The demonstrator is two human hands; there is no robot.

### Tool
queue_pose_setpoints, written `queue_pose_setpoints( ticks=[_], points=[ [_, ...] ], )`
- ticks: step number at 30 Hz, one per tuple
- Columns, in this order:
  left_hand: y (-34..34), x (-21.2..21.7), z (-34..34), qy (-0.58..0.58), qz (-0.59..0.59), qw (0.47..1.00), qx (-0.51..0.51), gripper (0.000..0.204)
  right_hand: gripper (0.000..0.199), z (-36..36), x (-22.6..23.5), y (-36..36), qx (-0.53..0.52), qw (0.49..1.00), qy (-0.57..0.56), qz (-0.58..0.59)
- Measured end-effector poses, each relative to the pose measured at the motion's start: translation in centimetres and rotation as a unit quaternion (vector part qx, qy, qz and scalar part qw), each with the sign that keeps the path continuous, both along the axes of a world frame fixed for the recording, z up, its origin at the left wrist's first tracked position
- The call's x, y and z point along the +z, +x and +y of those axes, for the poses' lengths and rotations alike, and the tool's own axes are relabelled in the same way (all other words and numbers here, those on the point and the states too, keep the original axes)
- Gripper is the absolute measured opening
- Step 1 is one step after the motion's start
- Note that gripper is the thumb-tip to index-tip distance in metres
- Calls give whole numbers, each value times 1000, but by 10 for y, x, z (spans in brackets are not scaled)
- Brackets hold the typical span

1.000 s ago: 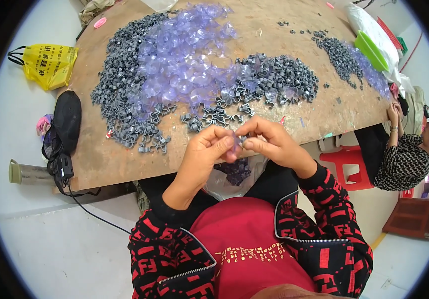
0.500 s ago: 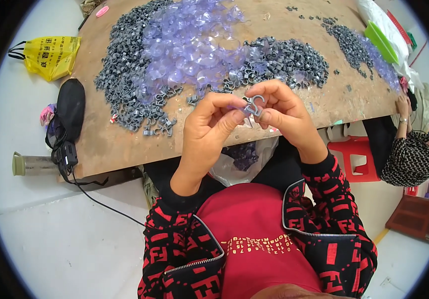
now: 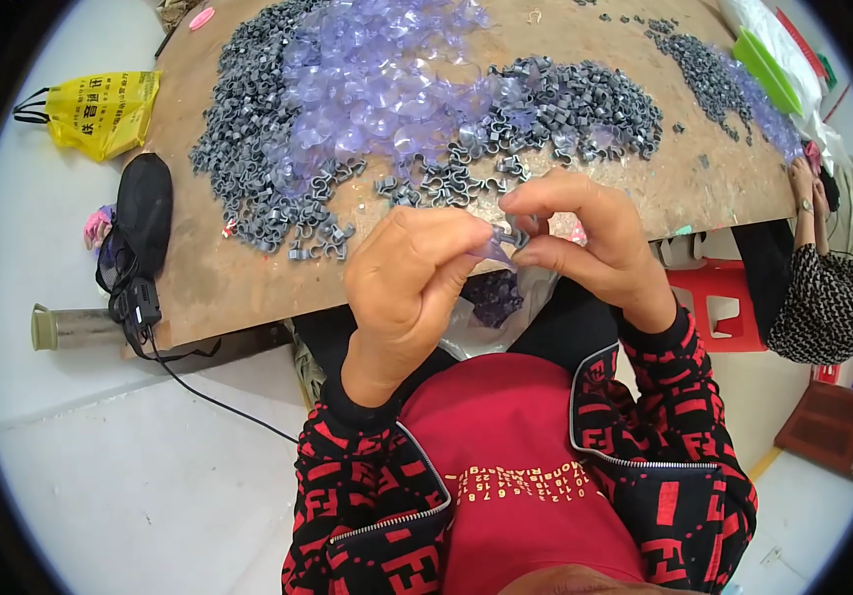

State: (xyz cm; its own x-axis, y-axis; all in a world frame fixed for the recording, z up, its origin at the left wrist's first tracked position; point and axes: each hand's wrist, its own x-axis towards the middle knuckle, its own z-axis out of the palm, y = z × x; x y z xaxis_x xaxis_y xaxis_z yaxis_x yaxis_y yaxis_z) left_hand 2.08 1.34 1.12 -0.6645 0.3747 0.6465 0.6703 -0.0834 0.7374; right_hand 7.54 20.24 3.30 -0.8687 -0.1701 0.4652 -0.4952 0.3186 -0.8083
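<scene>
Above the table's front edge, my left hand pinches a clear purple suction cup between thumb and fingertips. The thumb and forefinger of my right hand close around a small grey plastic hook, which meets the cup. Fingers partly hide both pieces, so I cannot tell how firmly they are joined. Just beyond my hands lie loose grey hooks. Behind them spreads a heap of purple suction cups, flanked by grey hooks on the left and on the right.
The wooden table carries smaller heaps of hooks and cups at far right, beside a green basin. Another person sits there near a red stool. A yellow bag, black pouch and bottle are at left. Below my hands is a plastic bag with dark purple contents.
The grey hook has turned between my fingers and now shows less of its curve. Both hands have come slightly lower, and the whole view has shifted a little.
</scene>
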Motion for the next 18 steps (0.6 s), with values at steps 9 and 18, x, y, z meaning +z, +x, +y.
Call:
queue_pose_setpoints(
  ticks=[9, 18],
  points=[
    [-2, -5, 3, 2, 76, 997, 16, 28, 40, 11, -1, -8, -24, 959, 198, 201],
    [-5, 2, 3, -8, 206, 978, 39, 32, 45, 8, -7, -9, -46, 930, 214, 296]
  ],
)
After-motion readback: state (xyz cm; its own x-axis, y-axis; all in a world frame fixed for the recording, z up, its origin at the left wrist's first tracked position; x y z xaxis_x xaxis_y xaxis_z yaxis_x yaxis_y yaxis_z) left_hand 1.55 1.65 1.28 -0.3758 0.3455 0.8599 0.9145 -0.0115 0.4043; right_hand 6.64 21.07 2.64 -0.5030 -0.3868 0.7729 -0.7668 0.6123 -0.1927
